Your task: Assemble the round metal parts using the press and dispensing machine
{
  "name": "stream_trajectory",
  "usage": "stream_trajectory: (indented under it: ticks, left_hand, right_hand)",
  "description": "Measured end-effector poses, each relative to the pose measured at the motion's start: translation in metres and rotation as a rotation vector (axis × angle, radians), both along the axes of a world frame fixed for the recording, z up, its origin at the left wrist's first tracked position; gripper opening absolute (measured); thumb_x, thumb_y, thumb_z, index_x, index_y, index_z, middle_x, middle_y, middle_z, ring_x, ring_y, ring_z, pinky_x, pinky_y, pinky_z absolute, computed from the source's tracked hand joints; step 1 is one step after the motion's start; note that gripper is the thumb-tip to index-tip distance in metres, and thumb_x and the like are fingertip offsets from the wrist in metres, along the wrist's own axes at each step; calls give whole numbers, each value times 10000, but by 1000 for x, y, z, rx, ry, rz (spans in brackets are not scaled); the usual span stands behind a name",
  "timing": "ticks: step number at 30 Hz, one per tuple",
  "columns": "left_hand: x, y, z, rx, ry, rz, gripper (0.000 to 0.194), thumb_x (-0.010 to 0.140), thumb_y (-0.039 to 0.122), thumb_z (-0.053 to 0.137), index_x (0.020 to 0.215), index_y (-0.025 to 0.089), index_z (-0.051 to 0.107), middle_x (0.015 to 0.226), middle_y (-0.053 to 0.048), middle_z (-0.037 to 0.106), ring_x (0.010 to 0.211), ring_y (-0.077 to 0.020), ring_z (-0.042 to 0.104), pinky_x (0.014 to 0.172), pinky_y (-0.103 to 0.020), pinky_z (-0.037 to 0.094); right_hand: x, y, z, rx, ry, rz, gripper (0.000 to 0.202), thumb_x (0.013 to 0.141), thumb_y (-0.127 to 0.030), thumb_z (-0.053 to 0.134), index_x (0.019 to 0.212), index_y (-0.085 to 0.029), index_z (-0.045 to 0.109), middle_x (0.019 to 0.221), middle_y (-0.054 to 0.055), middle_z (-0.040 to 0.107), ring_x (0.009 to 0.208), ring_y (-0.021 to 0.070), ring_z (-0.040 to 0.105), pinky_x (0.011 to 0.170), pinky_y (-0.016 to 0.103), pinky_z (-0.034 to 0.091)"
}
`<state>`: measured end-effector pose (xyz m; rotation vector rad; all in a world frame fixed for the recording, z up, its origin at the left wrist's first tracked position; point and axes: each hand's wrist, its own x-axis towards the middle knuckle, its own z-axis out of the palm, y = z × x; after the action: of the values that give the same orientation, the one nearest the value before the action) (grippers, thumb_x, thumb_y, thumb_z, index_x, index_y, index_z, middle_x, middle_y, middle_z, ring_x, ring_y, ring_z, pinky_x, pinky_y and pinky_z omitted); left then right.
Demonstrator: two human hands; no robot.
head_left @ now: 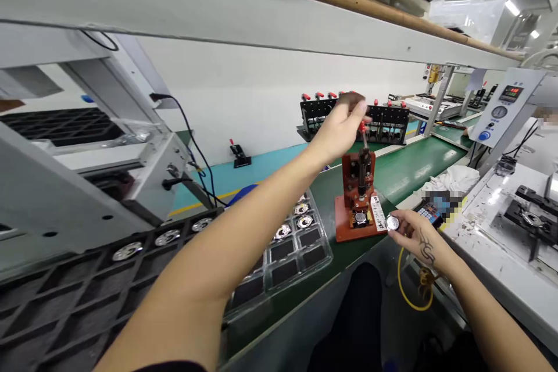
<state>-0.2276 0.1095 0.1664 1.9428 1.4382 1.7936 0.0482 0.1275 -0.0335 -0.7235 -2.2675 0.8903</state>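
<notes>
My left hand (342, 128) reaches up to the top of a small red press (349, 171), its fingers closed around the lever's red handle (362, 127) and partly blurred. A round metal part (360, 218) sits in the holder at the base of the press. To the right of the press, my right hand (412, 232) pinches a round silver part (392, 222) between thumb and fingers. A white label strip (377, 214) lies on the red base between the press and that part.
A clear plastic tray (325, 244) and a black compartment tray (65, 279) with round metal parts lie left. Behind stands a black rack of red-handled clamps (314, 113). A keypad device (429, 212), white cloth (457, 177) and machine table (492, 215) are right. A shelf beam (261, 23) crosses above.
</notes>
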Motion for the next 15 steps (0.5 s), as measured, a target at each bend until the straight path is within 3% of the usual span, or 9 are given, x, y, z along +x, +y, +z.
stream_trajectory:
  ticks: [2,4,6,8,11,15]
  left_hand:
    - [-25,-8,-25,-106,44,211,246,1039,341,548,1197,160,603,1159,-146,684,981,-233,684,882,-384,552]
    - [-39,-30,-64,-360,100,308,260,1021,360,539,1091,151,678,1012,-126,738,862,-248,699,828,-404,557]
    - [-38,-54,-109,-737,177,100,270,975,364,572,922,166,746,869,-94,763,715,-238,702,704,-367,551]
    - [-26,-67,-149,-944,185,-158,272,947,377,600,901,182,784,790,-68,771,678,-234,718,659,-329,537]
    - [-4,-62,-190,-907,182,-103,254,882,309,657,1068,174,764,717,-40,734,656,-235,692,634,-306,492]
    - [8,-37,-210,-809,204,-3,313,759,231,759,1068,185,738,805,-48,728,758,-246,675,660,-289,438]
  right_hand:
    - [-9,11,-14,-20,12,25,342,928,-334,683,1250,-219,662,854,10,612,685,169,587,645,308,502]
    - [-18,21,-26,-16,19,36,350,907,-318,693,1239,-213,659,849,5,602,677,163,578,653,303,507]
    - [-30,30,-33,3,-1,65,342,898,-305,691,1226,-213,661,856,6,597,697,166,577,671,300,506]
    - [-44,40,-35,15,-31,110,336,895,-299,685,1220,-215,665,888,12,597,715,166,575,684,297,499]
    - [-63,53,-34,13,-50,152,332,872,-293,697,1193,-211,678,948,23,611,728,162,570,712,301,495]
    - [-68,58,-34,1,-62,148,313,867,-303,713,1163,-204,693,920,21,618,731,165,576,717,303,485]
